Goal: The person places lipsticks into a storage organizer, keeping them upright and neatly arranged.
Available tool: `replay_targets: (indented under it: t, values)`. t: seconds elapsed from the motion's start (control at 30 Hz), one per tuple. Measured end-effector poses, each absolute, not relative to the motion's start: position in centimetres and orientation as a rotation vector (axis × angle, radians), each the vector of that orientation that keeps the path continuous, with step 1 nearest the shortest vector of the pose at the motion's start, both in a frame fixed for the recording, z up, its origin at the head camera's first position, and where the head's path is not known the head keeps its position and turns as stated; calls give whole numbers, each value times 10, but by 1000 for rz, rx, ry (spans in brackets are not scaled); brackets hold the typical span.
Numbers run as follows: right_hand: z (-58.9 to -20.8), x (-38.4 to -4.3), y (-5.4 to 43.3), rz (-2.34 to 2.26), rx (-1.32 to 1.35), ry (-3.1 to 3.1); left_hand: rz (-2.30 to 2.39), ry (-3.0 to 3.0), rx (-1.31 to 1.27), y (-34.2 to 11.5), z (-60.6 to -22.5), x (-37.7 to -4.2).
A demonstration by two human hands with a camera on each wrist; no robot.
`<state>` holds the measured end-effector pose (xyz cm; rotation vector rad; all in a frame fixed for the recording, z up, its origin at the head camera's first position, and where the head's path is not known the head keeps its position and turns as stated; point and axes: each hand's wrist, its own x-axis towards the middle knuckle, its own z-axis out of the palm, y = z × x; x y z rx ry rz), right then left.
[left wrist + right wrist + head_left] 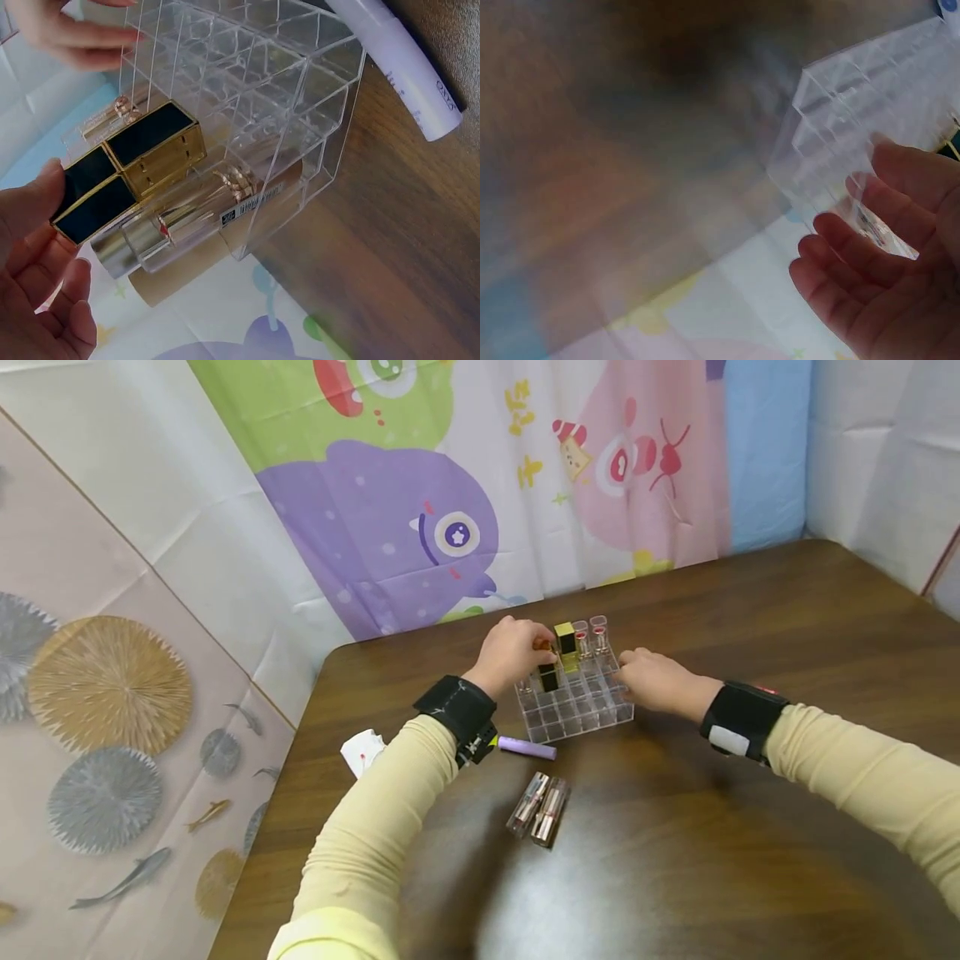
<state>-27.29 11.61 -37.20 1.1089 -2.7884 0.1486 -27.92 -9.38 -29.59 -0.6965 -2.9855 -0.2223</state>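
Note:
My left hand is over the far left part of a clear lipstick organizer. In the left wrist view, its thumb and fingers pinch a black-and-gold lipstick by the end. Beside it stands another black-and-gold lipstick. A rose-gold lipstick with a clear cap sits in the organizer close by. At the organizer's right side is my right hand, its fingertips at the edge. Its fingers are spread and slightly bent in the right wrist view; how firmly they touch cannot be told.
Two clear-capped lipsticks stand in the back right slots. A lilac tube lies before the organizer. Nearer, two more lipsticks lie side by side on the brown table. White paper lies left; a printed curtain hangs behind.

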Motion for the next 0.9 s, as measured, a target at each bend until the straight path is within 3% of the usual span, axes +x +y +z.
replay_targets:
  t: [0.9]
  values:
    - [-378,-274,111,114,1037,-2875,222,-2764,-804,-98,-301,-272]
